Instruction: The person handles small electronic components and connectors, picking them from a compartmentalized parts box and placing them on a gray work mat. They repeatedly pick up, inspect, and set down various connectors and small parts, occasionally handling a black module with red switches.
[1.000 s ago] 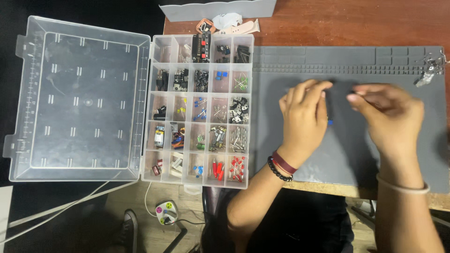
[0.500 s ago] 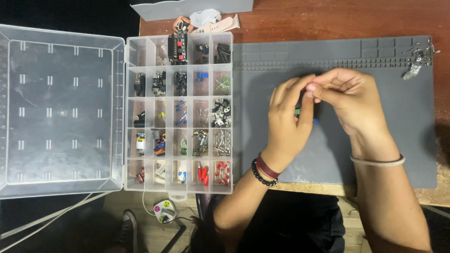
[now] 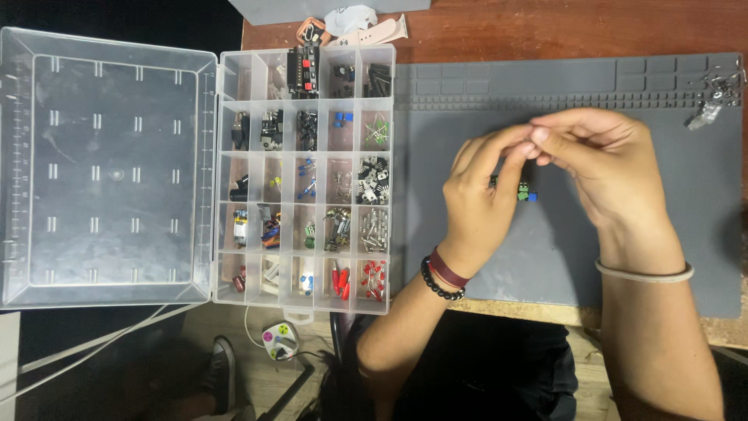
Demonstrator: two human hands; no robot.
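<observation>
Grey silicone covers the near half of the bench, a work mat (image 3: 561,257) whose front edge lies right above the person's lap. Over it the left hand (image 3: 483,195) and right hand (image 3: 600,168) meet, thumbs and forefingers pinched together on something too small to make out; whatever they grip is hidden between the fingertips. Just under the left fingers, partly covered, lie a few tiny parts (image 3: 526,193), one green and one blue, touching or nearly touching each other on the mat.

My worry is the pinch itself: a piece that small could spring out of the fingertips, and against the mat's colour, or off its front edge onto the floor, it would be hard to find. The loose green and blue bits sit right below the left wrist's path, so a drop of the hand could flick them away.

Beyond and to the left stands the clear compartment box (image 3: 304,171), lid (image 3: 109,164) folded flat open, every cell exposed. An elbow or sleeve catching its rim could tip it and mix the sorted components. At the mat's far right corner a small cluster of metal pieces (image 3: 713,101) rests close to the edge, where a nudge could push it off.
</observation>
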